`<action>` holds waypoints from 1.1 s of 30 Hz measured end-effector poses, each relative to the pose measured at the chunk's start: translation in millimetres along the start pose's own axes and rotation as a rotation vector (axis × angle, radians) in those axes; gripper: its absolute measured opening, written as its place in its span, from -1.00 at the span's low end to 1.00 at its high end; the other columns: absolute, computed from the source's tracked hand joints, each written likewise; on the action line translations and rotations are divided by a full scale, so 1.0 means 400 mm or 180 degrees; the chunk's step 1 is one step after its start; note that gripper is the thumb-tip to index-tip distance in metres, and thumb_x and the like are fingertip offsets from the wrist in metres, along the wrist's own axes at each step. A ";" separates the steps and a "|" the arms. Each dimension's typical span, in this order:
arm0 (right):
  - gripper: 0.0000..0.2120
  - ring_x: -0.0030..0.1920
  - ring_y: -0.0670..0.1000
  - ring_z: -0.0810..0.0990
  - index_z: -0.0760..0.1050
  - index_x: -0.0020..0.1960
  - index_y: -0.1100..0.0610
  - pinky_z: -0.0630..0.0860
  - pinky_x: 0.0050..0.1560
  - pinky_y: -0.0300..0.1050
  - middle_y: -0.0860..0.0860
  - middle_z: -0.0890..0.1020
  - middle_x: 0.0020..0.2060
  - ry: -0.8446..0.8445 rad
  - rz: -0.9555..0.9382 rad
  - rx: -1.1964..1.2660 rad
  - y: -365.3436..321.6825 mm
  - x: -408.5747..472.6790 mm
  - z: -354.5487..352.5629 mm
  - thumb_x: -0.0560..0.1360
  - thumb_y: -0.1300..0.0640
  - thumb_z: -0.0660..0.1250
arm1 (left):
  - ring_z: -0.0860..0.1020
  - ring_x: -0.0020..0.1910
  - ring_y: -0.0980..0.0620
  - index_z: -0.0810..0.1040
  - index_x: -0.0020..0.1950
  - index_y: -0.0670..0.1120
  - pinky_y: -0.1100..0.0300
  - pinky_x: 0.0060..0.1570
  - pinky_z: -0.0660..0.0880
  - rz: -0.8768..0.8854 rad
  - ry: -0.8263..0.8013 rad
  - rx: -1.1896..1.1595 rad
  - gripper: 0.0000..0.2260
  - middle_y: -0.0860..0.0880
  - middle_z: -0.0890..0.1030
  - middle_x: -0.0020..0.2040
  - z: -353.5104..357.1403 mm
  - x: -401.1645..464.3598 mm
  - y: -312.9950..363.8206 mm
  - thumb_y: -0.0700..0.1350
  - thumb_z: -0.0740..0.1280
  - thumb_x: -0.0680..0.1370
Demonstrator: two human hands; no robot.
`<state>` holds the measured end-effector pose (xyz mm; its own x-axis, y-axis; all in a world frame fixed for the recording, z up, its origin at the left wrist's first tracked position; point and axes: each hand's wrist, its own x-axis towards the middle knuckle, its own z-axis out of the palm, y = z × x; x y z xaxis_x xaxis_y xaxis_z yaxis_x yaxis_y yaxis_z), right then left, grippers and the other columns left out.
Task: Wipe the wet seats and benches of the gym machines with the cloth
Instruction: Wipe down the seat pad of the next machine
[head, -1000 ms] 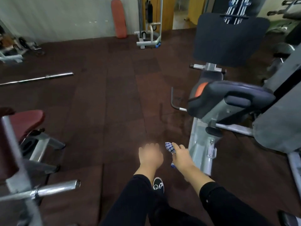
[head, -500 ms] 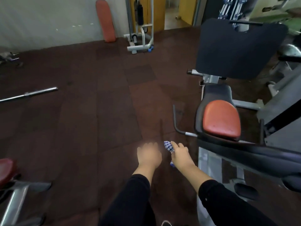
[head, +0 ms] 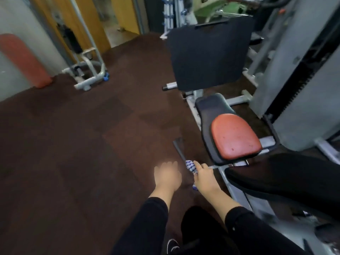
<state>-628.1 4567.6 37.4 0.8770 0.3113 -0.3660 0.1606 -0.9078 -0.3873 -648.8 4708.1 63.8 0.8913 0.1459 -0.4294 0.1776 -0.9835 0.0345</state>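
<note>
Person stands on dark brown rubber floor [head: 77,137], both arms out low in front, black sleeves. Right hand [head: 205,179] is closed around a blue-and-white checked cloth [head: 190,166]; one end of the cloth sticks out above the fingers, a small bit shows below the palm. Left hand [head: 167,176] is beside it, apart from the cloth, holding nothing; it is blurred, fingers seem loosely together and pointing forward, exact spread hard to tell.

Just right of the right hand is a gym machine: orange seat pad [head: 234,136] set on a black base pad [head: 213,107], not touched by either hand. Small dark specks show on the orange pad. A large black back pad [head: 207,56] stands upright behind the seat. A thin grey handle bar [head: 179,149] runs down from the seat side toward the cloth. A big black padded part [head: 287,178] lies at right, near the right forearm. Grey weight stack housing [head: 301,74] at far right.

Far left: an orange pad [head: 24,59] leans against the wall, white machine frame [head: 88,70] next to it. A dark shoe [head: 172,245] shows at bottom.
</note>
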 end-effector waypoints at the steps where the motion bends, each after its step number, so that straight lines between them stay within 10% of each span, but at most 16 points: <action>1: -0.28 0.31 0.13 0.33 0.00 0.53 0.14 0.18 0.36 -0.09 0.11 0.34 0.33 0.0033 0.0115 0.0039 0.006 0.023 -0.011 0.51 0.18 0.32 | 0.28 0.43 -0.04 0.17 0.54 -0.02 -0.05 0.32 0.22 0.0149 -0.0029 0.0055 -0.56 -0.01 0.34 0.45 -0.016 0.038 0.009 0.01 0.03 0.65; 33: -0.63 0.22 0.27 0.41 0.35 0.32 0.33 0.32 0.28 0.08 0.27 0.46 0.18 0.1971 0.3606 0.2395 0.399 0.739 0.035 0.52 0.32 0.21 | 0.10 0.53 0.02 0.06 0.57 0.00 -0.14 0.48 0.00 0.3608 -0.0778 0.1623 -0.53 0.00 0.15 0.56 -0.002 1.080 0.526 -0.05 0.02 0.65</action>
<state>-349.7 4518.5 -144.5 0.4521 -0.7816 -0.4297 -0.8149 -0.1662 -0.5552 -226.1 4564.2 -113.5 0.3278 -0.7726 -0.5437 -0.8614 -0.4808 0.1638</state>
